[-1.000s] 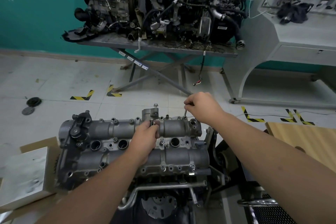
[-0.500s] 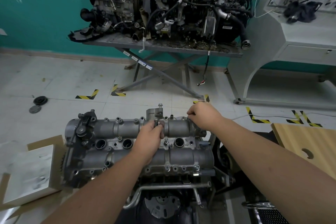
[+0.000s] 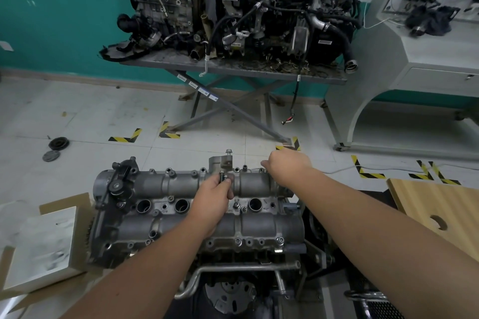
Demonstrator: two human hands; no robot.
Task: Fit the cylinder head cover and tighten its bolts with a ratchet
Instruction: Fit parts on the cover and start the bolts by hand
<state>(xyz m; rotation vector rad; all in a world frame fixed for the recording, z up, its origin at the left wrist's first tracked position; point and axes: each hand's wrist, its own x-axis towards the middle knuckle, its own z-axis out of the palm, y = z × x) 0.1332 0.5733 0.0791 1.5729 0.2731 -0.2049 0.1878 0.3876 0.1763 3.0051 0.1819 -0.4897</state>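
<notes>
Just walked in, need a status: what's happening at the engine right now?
A person is fitting the cylinder head cover on the engine in front of them. Their left hand rests on the middle of the cover and holds a few loose bolts. Their right hand is at the cover's far edge, fingers down at a bolt hole, apparently starting a bolt by hand. No ratchet is in view.

The pale tiled floor (image 3: 85, 116) carries black-and-yellow corner tape marks (image 3: 125, 136) and two dark round discs (image 3: 55, 148) lying near each other at the left. A grey scissor-leg table (image 3: 233, 67) stands on it by the green wall, bearing a large engine (image 3: 233, 5) amid what may be loose clips and debris.
</notes>
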